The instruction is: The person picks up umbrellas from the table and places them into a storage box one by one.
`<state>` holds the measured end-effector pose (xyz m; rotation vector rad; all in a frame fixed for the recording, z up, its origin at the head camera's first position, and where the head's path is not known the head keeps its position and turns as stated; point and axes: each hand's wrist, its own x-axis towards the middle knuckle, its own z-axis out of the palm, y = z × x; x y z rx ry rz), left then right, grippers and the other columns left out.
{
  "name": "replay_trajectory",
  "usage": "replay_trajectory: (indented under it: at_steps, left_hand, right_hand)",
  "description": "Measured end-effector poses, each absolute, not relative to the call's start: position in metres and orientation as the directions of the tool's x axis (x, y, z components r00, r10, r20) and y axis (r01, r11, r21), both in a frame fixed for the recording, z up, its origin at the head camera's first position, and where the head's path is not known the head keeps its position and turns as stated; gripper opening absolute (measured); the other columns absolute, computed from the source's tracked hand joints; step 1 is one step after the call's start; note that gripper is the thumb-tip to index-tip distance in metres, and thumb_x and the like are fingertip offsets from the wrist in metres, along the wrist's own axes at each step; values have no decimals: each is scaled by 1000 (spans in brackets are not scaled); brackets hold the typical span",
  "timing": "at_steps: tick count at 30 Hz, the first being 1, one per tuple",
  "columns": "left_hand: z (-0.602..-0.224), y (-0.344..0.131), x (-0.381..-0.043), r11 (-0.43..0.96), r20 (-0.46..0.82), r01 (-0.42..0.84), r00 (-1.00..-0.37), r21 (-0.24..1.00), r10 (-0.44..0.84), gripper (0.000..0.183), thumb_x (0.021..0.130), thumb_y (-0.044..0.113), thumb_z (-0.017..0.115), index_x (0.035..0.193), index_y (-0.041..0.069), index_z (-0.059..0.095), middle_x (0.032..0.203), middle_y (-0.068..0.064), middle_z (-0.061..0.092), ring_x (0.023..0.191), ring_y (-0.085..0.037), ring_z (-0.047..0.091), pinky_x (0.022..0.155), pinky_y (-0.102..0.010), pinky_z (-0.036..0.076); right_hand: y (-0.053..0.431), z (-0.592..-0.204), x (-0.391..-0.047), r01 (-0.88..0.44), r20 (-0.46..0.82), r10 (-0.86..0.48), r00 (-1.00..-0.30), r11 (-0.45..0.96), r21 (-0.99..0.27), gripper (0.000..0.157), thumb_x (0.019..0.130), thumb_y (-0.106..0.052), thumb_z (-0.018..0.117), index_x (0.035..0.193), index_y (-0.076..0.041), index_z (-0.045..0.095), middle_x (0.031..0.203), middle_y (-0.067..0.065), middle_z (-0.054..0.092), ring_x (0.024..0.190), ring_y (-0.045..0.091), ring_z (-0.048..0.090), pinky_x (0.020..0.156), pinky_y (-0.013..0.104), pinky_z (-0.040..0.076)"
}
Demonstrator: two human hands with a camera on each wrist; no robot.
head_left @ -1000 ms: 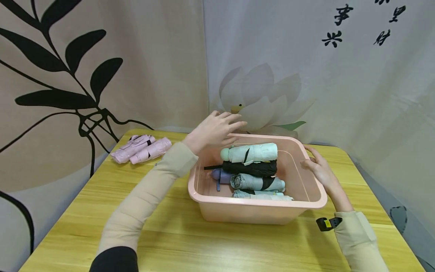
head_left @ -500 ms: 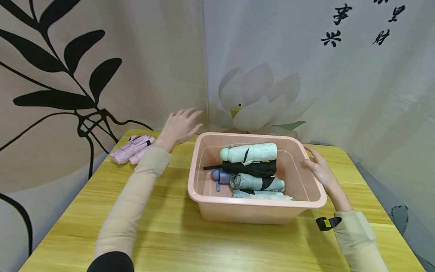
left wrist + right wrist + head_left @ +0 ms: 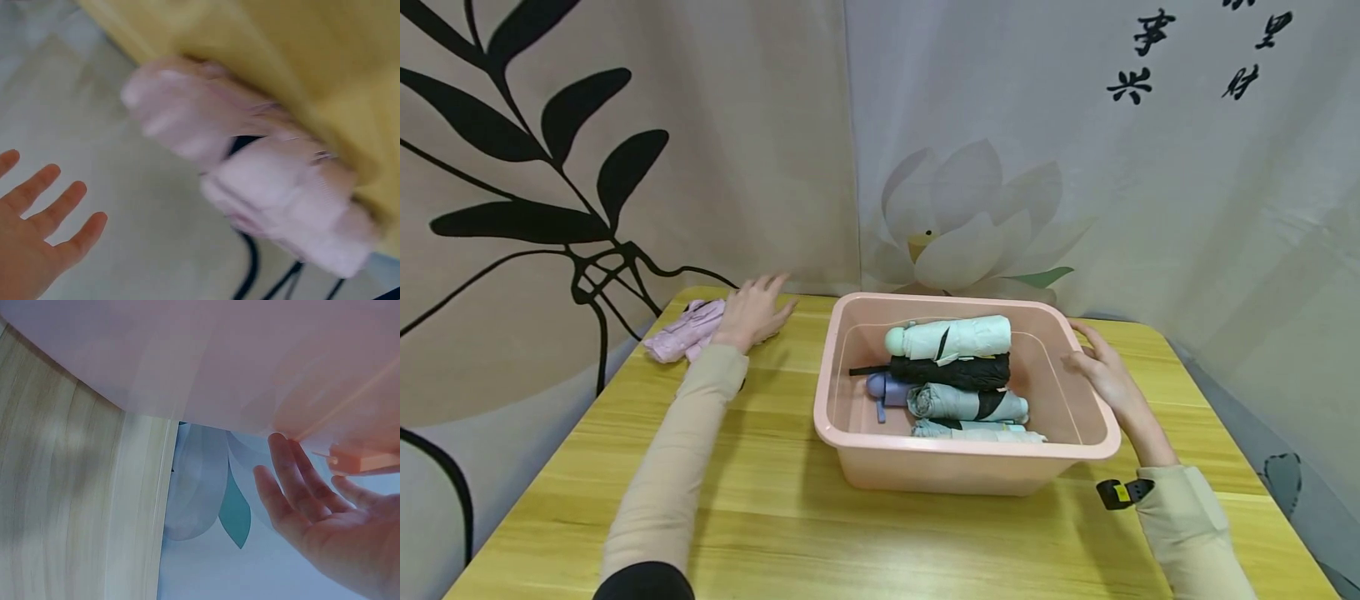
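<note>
My left hand, fingers spread and holding nothing, is over the right end of the folded pink umbrellas at the table's back left, partly covering them. The left wrist view shows those umbrellas, blurred, with a black strap; the fingers are apart from them there. At the right side of a pink plastic tub, my right hand holds the rim, thumb over it and fingers against the outer wall. Inside lie folded umbrellas: mint, black, violet-blue, grey-blue and pale blue ones lowest.
The tub stands on a wooden table. Behind the table hangs a curtain printed with leaves, a lotus and characters. A black device is strapped at the right wrist.
My left hand has moved left from above the tub's back left corner to the pink umbrellas, lowering on the way. The right hand and tub have stayed in place.
</note>
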<state>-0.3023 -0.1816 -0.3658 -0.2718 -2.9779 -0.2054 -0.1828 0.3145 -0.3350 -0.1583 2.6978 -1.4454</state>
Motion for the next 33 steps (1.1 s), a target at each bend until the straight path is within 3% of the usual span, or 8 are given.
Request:
replay_trajectory:
  at_steps: [7,13,20,33]
  left_hand:
    - [-395,-204,-304,982,75,148,-987,120,140,61,92,42,41,144,16,23,140,-24,37,126,-49,33,99,-68,25]
    - [-413,-219,-304,983,69,125,-991,132,117,60,90,40,48,140,12,30,138,-24,39,123,-51,35,98,-69,25]
    - [-428,-232,-301,984,46,101,-994,146,95,59,91,37,48,140,10,29,136,-25,39,118,-52,40,93,-70,29]
    - [-438,-239,-300,971,103,163,-984,175,147,59,87,31,57,136,8,34,132,-29,39,116,-55,38,89,-70,34]
  right_hand:
    - [314,-335,-182,-60,-13,-130,-991,539,-840,58,94,-22,39,146,-10,16,128,31,45,86,-2,54,72,22,49]
    - [315,-335,-182,-61,-12,-133,-991,536,-842,58,94,-22,39,146,-10,16,129,31,44,87,0,54,72,23,49]
    - [315,-335,-183,-72,0,-135,-991,533,-843,58,94,-22,39,145,-10,17,129,31,44,85,-2,54,72,23,49]
    - [315,-336,-183,-71,-3,-137,-991,531,-844,58,94,-23,39,145,-11,17,129,31,43,86,0,54,72,23,50]
